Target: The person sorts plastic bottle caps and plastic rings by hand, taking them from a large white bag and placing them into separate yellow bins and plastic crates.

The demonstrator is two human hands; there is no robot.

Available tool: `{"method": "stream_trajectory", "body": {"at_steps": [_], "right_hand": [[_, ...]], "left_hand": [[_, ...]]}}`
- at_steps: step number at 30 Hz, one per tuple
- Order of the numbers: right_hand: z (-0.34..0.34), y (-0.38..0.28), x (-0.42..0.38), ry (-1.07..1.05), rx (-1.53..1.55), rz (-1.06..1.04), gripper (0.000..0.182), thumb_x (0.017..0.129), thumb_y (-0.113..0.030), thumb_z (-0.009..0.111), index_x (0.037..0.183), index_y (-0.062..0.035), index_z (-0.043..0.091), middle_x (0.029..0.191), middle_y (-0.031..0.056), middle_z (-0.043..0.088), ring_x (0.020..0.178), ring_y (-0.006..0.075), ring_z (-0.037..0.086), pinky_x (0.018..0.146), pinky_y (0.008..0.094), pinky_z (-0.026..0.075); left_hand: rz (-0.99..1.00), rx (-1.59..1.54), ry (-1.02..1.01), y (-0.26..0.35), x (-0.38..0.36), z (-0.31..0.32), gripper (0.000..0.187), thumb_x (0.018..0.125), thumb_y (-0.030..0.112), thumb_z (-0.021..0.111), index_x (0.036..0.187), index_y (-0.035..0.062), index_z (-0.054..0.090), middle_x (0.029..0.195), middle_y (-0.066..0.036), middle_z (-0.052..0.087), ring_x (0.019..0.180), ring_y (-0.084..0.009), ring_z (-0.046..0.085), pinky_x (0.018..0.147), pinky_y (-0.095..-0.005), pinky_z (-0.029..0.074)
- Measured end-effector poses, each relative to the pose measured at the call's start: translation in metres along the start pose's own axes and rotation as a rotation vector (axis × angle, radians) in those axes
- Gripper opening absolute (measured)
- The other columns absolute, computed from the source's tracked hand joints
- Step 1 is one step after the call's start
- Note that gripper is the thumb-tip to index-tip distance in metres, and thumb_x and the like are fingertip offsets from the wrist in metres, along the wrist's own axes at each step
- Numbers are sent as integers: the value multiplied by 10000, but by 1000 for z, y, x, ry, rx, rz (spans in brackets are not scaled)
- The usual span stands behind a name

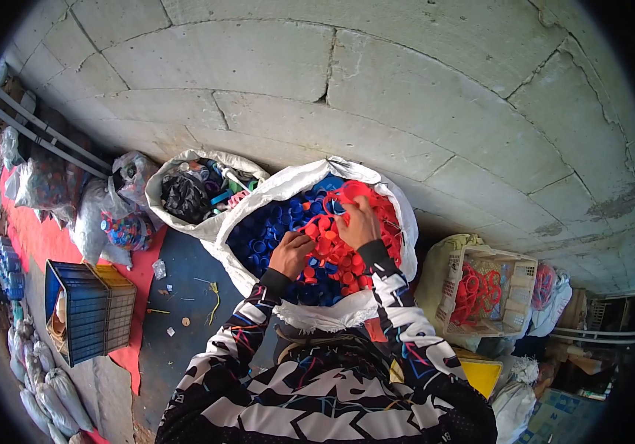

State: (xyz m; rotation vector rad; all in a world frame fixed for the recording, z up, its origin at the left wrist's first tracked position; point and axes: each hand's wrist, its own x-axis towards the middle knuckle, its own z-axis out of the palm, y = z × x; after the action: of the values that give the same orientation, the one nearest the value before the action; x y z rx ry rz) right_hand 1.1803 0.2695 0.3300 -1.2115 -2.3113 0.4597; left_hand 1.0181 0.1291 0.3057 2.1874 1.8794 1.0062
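A large white woven sack (408,248) stands wide open in front of me, full of plastic bottle caps. Blue caps (262,229) fill mostly its left side, and red caps (339,255) lie on the right and across the middle. Over the middle of the heap, my left hand (291,254) has its fingers curled together, and what they hold, if anything, is hidden. My right hand (359,224) is further right and deeper in, its fingers closed on a larger red cap (354,192) at the tips.
Beside it on the left is another sack (156,194) with mixed plastic and a black bag. A dark crate (99,314) stands lower left. At right, a pale crate (517,296) holds red rings, near a yellow bin (482,374). A block wall (273,63) rises behind.
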Motion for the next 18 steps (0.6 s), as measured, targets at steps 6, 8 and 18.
{"method": "stream_trajectory", "body": {"at_steps": [6,8,18], "right_hand": [[25,-7,8,-220,-153,-53,211,707,-171,725,863,-37,679,956,111,541,889,280,572,776,396,477],[28,0,8,-232,-58,-81,175,714,-136,715,849,-34,671,931,110,542,871,284,568,770,398,472],[-24,-3,6,308,259,-64,108,789,-104,678,823,-15,627,858,126,546,799,307,566,688,385,466]], "left_hand": [[-29,17,-18,5,-9,-3,307,622,-4,602,910,91,650,1000,-38,625,978,-264,541,816,-351,488],[-34,-2,-11,5,-13,-2,315,627,-5,600,924,90,644,1005,-41,625,982,-265,538,825,-355,483],[-109,-81,228,34,5,-34,338,686,-51,595,1000,66,646,1002,-74,647,900,-273,589,772,-348,500]]}}
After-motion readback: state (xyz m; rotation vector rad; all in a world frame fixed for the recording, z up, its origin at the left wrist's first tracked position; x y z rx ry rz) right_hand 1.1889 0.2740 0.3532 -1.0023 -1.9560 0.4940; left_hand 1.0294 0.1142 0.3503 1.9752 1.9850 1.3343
